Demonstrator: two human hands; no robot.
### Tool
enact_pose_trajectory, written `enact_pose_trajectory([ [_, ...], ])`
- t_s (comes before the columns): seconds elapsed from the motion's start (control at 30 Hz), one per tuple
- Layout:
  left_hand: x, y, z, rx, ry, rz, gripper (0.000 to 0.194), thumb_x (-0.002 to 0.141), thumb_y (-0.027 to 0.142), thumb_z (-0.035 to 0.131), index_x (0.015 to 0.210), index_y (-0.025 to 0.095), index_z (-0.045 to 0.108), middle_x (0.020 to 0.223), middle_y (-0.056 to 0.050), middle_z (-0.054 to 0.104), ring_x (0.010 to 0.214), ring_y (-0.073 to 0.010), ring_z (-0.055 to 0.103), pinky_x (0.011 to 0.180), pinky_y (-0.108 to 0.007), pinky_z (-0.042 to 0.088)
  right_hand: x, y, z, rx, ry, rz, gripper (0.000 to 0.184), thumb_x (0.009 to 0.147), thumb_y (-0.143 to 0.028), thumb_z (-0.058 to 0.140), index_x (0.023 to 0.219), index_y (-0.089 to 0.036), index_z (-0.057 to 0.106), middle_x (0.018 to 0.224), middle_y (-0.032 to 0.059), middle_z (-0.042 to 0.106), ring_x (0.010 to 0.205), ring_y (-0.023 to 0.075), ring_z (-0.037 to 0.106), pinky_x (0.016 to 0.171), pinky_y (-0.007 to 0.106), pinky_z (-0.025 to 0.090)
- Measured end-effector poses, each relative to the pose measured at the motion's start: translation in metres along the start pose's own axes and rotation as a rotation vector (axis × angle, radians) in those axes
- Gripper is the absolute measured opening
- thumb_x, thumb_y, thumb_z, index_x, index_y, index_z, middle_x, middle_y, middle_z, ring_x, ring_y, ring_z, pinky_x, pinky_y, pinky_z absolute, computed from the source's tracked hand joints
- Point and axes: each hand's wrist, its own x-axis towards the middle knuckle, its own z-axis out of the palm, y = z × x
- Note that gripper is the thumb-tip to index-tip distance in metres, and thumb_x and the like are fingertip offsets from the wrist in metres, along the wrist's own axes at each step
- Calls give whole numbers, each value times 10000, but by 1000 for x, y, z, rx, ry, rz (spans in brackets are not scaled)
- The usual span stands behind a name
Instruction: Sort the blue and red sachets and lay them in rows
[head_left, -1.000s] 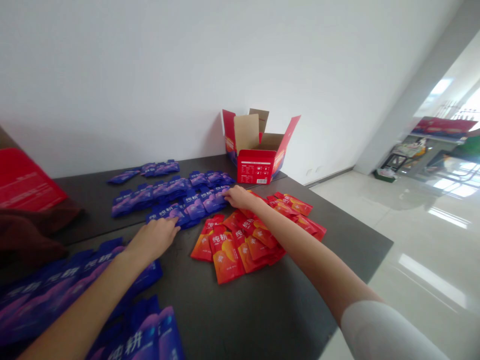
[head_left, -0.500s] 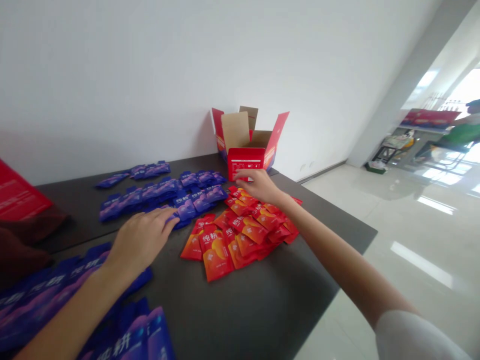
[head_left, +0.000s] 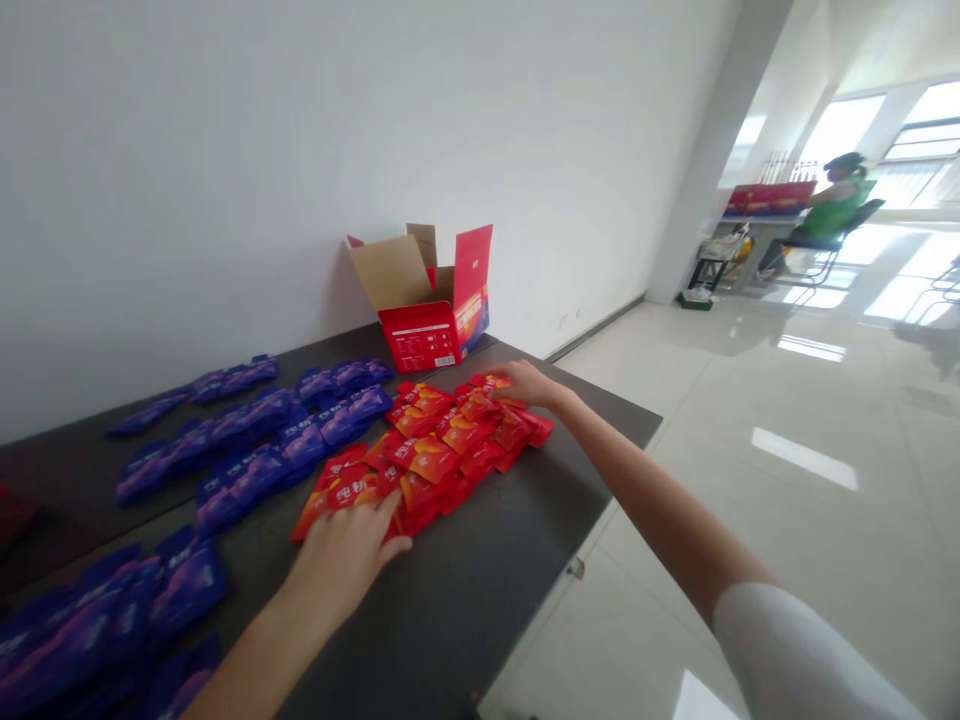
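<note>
Several red-orange sachets (head_left: 439, 450) lie in an overlapping heap on a dark table (head_left: 480, 590). My left hand (head_left: 349, 555) lies flat, fingers out, on the near end of that heap. My right hand (head_left: 525, 385) reaches across to the far end of the heap, fingers stretched over the sachets there. Neither hand has lifted a sachet. Rows of blue-purple sachets (head_left: 277, 430) lie to the left of the red ones.
An open red cardboard box (head_left: 424, 325) stands at the table's far end by the white wall. More blue sachets (head_left: 97, 630) are piled near left. The table's edge drops to a glossy floor on the right. A person in green sits at a distant table (head_left: 832, 205).
My left hand has moved from the blue sachets to the near end of the red heap. My right hand has shifted to the heap's far end. The red sachets lie bunched closer together.
</note>
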Motion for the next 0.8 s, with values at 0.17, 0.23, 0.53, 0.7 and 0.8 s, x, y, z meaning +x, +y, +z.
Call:
enact_pose_trajectory([
  [0.17, -11, -18, 7, -107, -26, -51, 498, 863, 342, 435, 1339, 211, 369, 1273, -100, 542, 1139, -264, 527, 927, -409, 451, 60, -40, 19, -100, -265, -198, 589, 705, -227, 689, 1268, -198, 520, 1277, 71, 546, 1131, 211, 522, 920, 260, 405],
  [0.23, -15, -24, 11, -97, -54, -75, 487, 863, 306, 435, 1332, 190, 379, 1290, -104, 526, 1126, -266, 536, 919, -415, 459, 80, -50, 28, -161, -348, -221, 660, 665, -190, 719, 1288, -205, 500, 1302, 90, 520, 1132, 224, 520, 893, 264, 420],
  [0.53, -29, -11, 25, 210, -19, 47, 487, 797, -21, 278, 1186, 96, 545, 1184, -196, 580, 1027, -247, 601, 890, -369, 491, 89, -49, 56, -169, -260, -321, 416, 752, -151, 583, 1165, -184, 605, 1143, 82, 631, 1021, 216, 585, 842, 250, 415],
  [0.7, -36, -3, 26, 268, 73, 150, 492, 726, -87, 319, 1106, 64, 591, 1014, -194, 663, 904, -213, 652, 820, -300, 527, 75, -44, 52, -271, -215, -359, 306, 788, -162, 511, 1060, -160, 648, 1009, 98, 667, 897, 210, 605, 762, 264, 419],
  [0.8, -44, -3, 22, 255, 269, 197, 447, 708, -90, 342, 1016, 69, 625, 840, -131, 699, 735, -180, 671, 758, -286, 549, 68, -48, 52, -339, -190, -343, 332, 798, -150, 492, 1104, -150, 620, 1010, 120, 654, 897, 212, 596, 755, 272, 413],
])
